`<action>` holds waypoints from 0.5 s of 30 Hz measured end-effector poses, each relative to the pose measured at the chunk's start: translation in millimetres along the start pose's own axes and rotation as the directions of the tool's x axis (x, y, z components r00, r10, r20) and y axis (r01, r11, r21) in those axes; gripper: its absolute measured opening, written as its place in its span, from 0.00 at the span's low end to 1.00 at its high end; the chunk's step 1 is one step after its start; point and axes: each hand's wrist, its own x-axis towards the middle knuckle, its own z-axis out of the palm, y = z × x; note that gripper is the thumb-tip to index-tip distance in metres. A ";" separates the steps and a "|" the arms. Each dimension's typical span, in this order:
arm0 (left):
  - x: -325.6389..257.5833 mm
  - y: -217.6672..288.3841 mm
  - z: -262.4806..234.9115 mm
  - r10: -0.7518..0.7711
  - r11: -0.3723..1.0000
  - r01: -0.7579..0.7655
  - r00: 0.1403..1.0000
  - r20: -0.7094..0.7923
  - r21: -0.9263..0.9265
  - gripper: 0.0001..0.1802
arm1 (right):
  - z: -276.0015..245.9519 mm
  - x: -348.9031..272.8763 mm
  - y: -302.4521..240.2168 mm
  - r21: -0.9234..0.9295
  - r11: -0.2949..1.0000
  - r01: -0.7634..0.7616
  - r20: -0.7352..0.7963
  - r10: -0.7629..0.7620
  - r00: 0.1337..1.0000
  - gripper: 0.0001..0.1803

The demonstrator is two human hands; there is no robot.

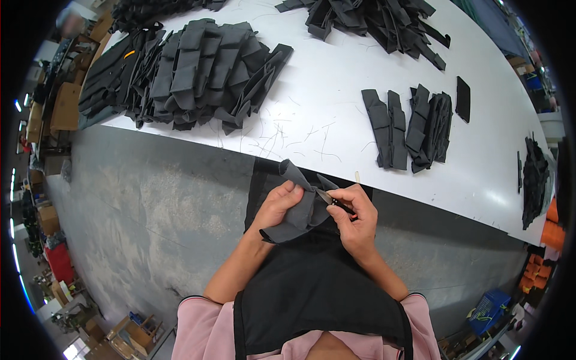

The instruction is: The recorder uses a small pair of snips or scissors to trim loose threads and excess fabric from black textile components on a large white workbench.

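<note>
My left hand [281, 203] is closed on a dark grey sewn fabric piece [302, 211], its thumb pressed on the cloth. The piece hangs folded in front of my black apron [318, 288], just off the table's near edge. In my right hand [356, 217] is a pair of thread snips [339, 205] with a black handle. Their pointed metal blades meet the fabric near its middle fold; whether a thread lies between them is too small to tell.
On the white table [300, 78] loose thread ends are scattered. A big heap of grey fabric pieces [204, 72] lies at left, another pile [366, 24] at the far side. Several pieces [414, 129] lie at right beside a black phone-like slab [463, 99]. A blue crate [489, 312] stands lower right.
</note>
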 end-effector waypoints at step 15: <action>-1.7 26.2 21.3 0.323 0.898 -0.208 0.910 -0.261 0.387 0.10 | -13.0 -6.5 -9.5 -0.274 0.933 0.233 0.057 -0.226 0.972 0.13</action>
